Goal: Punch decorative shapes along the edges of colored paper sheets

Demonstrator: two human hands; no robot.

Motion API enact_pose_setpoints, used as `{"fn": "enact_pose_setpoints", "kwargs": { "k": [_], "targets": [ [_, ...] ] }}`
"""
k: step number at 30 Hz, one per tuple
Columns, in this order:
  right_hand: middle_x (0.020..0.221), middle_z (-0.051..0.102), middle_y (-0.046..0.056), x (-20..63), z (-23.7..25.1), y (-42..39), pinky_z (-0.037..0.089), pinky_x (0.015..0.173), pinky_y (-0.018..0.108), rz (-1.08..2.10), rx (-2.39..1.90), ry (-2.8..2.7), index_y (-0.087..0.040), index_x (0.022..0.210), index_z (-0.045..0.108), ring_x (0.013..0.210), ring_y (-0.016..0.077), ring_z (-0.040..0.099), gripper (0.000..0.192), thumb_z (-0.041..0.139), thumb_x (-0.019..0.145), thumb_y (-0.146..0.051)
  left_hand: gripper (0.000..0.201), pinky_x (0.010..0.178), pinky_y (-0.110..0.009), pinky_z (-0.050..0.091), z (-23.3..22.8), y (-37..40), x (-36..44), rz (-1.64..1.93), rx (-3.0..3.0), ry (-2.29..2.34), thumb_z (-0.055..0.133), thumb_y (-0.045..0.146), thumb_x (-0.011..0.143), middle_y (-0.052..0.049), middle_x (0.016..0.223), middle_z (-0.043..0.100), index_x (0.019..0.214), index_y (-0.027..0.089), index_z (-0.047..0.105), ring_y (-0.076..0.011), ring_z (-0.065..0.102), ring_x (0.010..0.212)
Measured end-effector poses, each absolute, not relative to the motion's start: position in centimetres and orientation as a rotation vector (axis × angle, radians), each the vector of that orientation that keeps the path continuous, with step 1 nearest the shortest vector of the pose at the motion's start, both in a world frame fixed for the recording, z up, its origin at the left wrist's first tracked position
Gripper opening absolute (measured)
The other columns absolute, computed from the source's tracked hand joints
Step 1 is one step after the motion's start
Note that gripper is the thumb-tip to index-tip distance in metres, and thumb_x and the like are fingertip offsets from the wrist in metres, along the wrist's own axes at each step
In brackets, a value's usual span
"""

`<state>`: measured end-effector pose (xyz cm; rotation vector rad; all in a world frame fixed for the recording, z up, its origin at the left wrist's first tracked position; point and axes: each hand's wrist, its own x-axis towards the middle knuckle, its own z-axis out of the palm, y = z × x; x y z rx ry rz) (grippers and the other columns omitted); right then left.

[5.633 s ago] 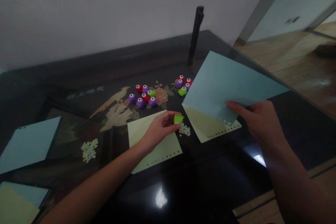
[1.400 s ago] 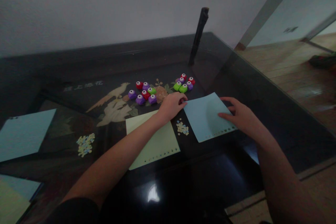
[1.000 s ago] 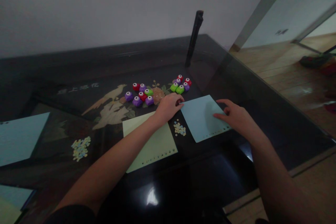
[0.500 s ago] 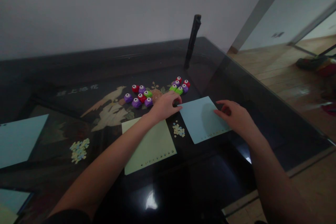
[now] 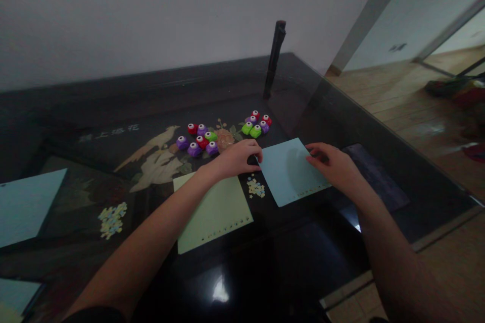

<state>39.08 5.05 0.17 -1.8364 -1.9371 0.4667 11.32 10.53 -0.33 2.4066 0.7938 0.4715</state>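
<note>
A light blue sheet of paper [image 5: 290, 171] with punched marks along its near edge lies flat on the dark table. My left hand [image 5: 242, 156] is at its left edge, thumb and curved fingers apart, fingertips touching or just beside the paper. At the right edge is my right hand [image 5: 328, 161], thumb and index finger apart close to the paper. Under my left forearm lies a pale green sheet [image 5: 215, 212], also with punched marks. A small pile of pale star-shaped paper bits [image 5: 256, 186] sits between the two sheets. Beyond my left hand stand several red, purple and green craft punches [image 5: 202, 141].
More punches [image 5: 256, 123] stand behind the blue sheet. Another pile of paper bits [image 5: 112, 219] and a blue sheet [image 5: 30, 207] lie left. A black upright post [image 5: 275, 58] rises at the back. Right of my right hand is a dim purplish rectangle [image 5: 375, 179], perhaps a reflection.
Both hands stay at the blue sheet's edges, with the left fingers shifted slightly. The view has moved a little. A dim purplish rectangle now shows at the right.
</note>
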Motion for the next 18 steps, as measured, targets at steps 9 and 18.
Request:
{"fn": "enact_pose_setpoints", "kwargs": {
  "k": [9,18],
  "targets": [
    [0.093,0.066,0.009,38.98,0.43,5.01,0.049,0.073,0.039,0.465,-1.834,-1.943,-0.018,0.106,0.064,0.083,0.0252,0.062,0.03,0.053,0.081,-0.029,0.012,0.085,-0.032,0.044,-0.59,10.42,11.58,0.456,2.429,0.823,0.07,0.023,0.078,-0.005,0.096,0.057,0.085,0.018,0.062,-0.0203,0.056,0.093],
    [0.091,0.067,0.01,39.07,0.29,5.2,0.049,0.07,0.037,0.449,-1.841,-1.944,-0.017,0.104,0.066,0.081,0.0238,0.062,0.028,0.056,0.08,-0.027,0.012,0.086,-0.032,0.043,-1.04,10.44,11.8,0.485,2.478,0.819,0.068,0.026,0.08,-0.005,0.096,0.057,0.087,0.018,0.063,-0.0207,0.054,0.096]
  ]
}}
